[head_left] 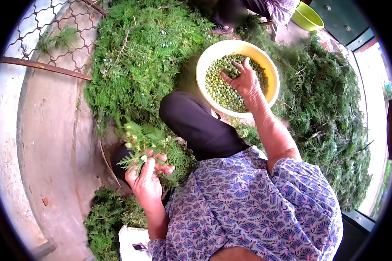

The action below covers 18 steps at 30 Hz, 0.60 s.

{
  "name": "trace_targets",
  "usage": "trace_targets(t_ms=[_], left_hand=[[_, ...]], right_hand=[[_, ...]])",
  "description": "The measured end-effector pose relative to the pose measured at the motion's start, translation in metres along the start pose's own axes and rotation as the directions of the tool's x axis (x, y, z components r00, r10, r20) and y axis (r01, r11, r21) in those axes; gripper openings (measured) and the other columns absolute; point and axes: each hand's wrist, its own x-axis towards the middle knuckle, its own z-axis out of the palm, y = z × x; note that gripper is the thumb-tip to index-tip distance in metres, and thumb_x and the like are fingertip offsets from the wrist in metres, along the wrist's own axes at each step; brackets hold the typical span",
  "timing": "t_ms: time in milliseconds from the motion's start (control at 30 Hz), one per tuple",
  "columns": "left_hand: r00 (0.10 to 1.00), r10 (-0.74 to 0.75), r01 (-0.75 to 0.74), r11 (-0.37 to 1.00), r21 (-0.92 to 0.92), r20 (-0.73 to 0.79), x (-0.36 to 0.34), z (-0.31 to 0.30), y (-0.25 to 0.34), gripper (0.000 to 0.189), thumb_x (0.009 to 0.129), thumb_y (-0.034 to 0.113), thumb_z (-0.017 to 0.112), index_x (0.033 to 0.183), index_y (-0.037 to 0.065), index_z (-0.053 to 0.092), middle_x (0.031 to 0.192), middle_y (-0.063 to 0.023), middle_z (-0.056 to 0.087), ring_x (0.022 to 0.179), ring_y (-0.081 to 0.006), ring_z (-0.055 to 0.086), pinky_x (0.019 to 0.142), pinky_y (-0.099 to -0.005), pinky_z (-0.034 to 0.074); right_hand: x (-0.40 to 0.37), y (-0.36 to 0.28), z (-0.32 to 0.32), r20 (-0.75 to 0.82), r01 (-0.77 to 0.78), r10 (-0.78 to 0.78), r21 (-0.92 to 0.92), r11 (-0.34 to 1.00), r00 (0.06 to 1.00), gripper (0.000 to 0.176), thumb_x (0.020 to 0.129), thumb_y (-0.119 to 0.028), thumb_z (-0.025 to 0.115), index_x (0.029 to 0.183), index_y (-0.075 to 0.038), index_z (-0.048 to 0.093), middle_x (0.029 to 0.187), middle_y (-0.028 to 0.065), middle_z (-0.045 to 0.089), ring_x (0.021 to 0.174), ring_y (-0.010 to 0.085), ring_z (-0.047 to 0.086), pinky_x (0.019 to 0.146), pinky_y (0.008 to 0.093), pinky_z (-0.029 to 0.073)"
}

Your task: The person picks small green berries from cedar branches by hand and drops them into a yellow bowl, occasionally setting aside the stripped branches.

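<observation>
My left hand (147,179) grips a green conifer sprig (139,138) by its stem, with a few pale round cones among the scaly leaves. It is raised over my left knee. Out to the right, my right hand (244,80) hovers over a yellow basin (272,71), fingers spread, with no cone visible in it. Small round green cones (220,87) cover the basin's bottom, some of them hidden beneath my hand and wrist.
Cut conifer branches lie in a large heap (148,56) ahead and another pile (331,95) on the right. A metal lattice gate (56,39) stands at the left. Another person's dark-trousered leg (231,13) and a lime-green tub (307,17) are at the top.
</observation>
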Motion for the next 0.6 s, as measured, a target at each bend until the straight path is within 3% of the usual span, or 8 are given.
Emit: trace_targets(t_ms=[67, 167, 267, 300, 367, 433, 500, 600], left_hand=[[1.000, 0.006, -0.006, 0.999, -0.042, 0.006, 0.002, 0.004, -0.012, 0.014, 0.088, -0.002, 0.047, 0.100, -0.004, 0.054, 0.096, -0.0179, 0.058, 0.071, -0.0272, 0.062, 0.049, -0.0374, 0.056], [0.997, -0.063, 0.063, 0.998, 0.006, -0.053, 0.011, 0.012, -0.027, 0.011, 0.086, -0.003, 0.050, 0.093, -0.007, 0.057, 0.092, -0.0171, 0.060, 0.070, -0.0240, 0.063, 0.049, -0.0319, 0.056], [0.985, -0.165, 0.168, 0.985, 0.036, -0.055, 0.022, 0.016, -0.033, 0.011, 0.086, -0.002, 0.051, 0.093, -0.007, 0.058, 0.086, -0.0170, 0.061, 0.062, -0.0214, 0.062, 0.048, -0.0329, 0.055], [0.982, -0.182, 0.184, 0.982, 0.036, -0.057, 0.026, 0.015, -0.038, 0.011, 0.086, -0.002, 0.051, 0.094, -0.006, 0.058, 0.083, -0.0171, 0.061, 0.058, -0.0204, 0.061, 0.048, -0.0319, 0.054], [0.982, -0.183, 0.181, 0.983, -0.032, -0.052, 0.033, 0.013, -0.047, 0.011, 0.086, -0.002, 0.052, 0.094, -0.006, 0.059, 0.079, -0.0176, 0.062, 0.052, -0.0191, 0.060, 0.047, -0.0308, 0.054], [0.985, -0.168, 0.166, 0.985, -0.053, -0.035, 0.041, 0.011, -0.058, 0.011, 0.085, -0.001, 0.053, 0.093, -0.007, 0.059, 0.078, -0.0170, 0.062, 0.051, -0.0190, 0.060, 0.047, -0.0305, 0.054], [0.979, -0.195, 0.192, 0.980, -0.052, -0.056, 0.045, 0.011, -0.064, 0.010, 0.084, -0.001, 0.056, 0.091, -0.006, 0.061, 0.077, -0.0155, 0.063, 0.050, -0.0182, 0.059, 0.047, -0.0287, 0.053], [0.977, -0.205, 0.200, 0.977, -0.076, -0.057, 0.049, 0.012, -0.069, 0.009, 0.084, 0.000, 0.057, 0.090, -0.006, 0.061, 0.074, -0.0136, 0.063, 0.050, -0.0176, 0.059, 0.047, -0.0269, 0.051]], right_hand=[[-0.008, -0.007, 0.003, -0.059, -0.002, 0.002, -0.001, 1.000, 0.998, 0.072, 0.090, -0.049, 0.038, 0.139, -0.007, 0.007, 0.146, 0.0138, 0.000, 0.126, 0.0391, 0.026, 0.091, 0.0531, 0.043], [0.003, -0.010, -0.030, -0.125, 0.029, -0.054, -0.192, 0.981, 0.991, 0.067, 0.092, -0.044, 0.040, 0.140, -0.007, 0.011, 0.147, 0.0127, 0.004, 0.130, 0.0392, 0.020, 0.094, 0.0521, 0.041], [0.014, -0.003, -0.071, 0.008, 0.150, -0.161, -0.411, 0.899, 0.987, 0.083, 0.079, -0.047, 0.061, 0.140, -0.007, 0.020, 0.147, 0.0140, 0.004, 0.111, 0.0397, 0.047, 0.093, 0.0472, 0.042], [0.007, -0.003, -0.065, -0.152, 0.119, -0.206, -0.445, 0.888, 0.967, 0.070, 0.080, -0.039, 0.063, 0.134, -0.004, 0.033, 0.143, 0.0131, 0.023, 0.106, 0.0374, 0.051, 0.085, 0.0437, 0.048], [0.042, -0.005, -0.129, 0.238, 0.215, -0.312, -0.971, -0.108, 0.920, 0.051, 0.083, -0.026, 0.062, 0.124, -0.001, 0.046, 0.122, 0.0141, 0.050, 0.102, 0.0313, 0.053, 0.075, 0.0388, 0.051], [0.013, 0.005, -0.068, -0.186, 0.180, -0.335, -0.561, 0.808, 0.924, 0.037, 0.083, -0.016, 0.061, 0.115, 0.002, 0.052, 0.097, 0.0108, 0.060, 0.090, 0.0221, 0.058, 0.069, 0.0341, 0.052], [-0.039, 0.013, 0.007, 0.083, 0.299, -0.351, -0.721, 0.625, 0.933, 0.022, 0.086, -0.009, 0.056, 0.104, 0.002, 0.059, 0.082, 0.0087, 0.062, 0.066, 0.0132, 0.058, 0.060, 0.0242, 0.050], [-0.085, 0.042, 0.051, 0.493, 0.406, 0.046, -0.763, 0.503, 0.869, 0.020, 0.078, -0.013, 0.067, 0.098, -0.008, 0.065, 0.074, 0.0037, 0.062, 0.060, 0.0099, 0.056, 0.055, 0.0246, 0.048]])
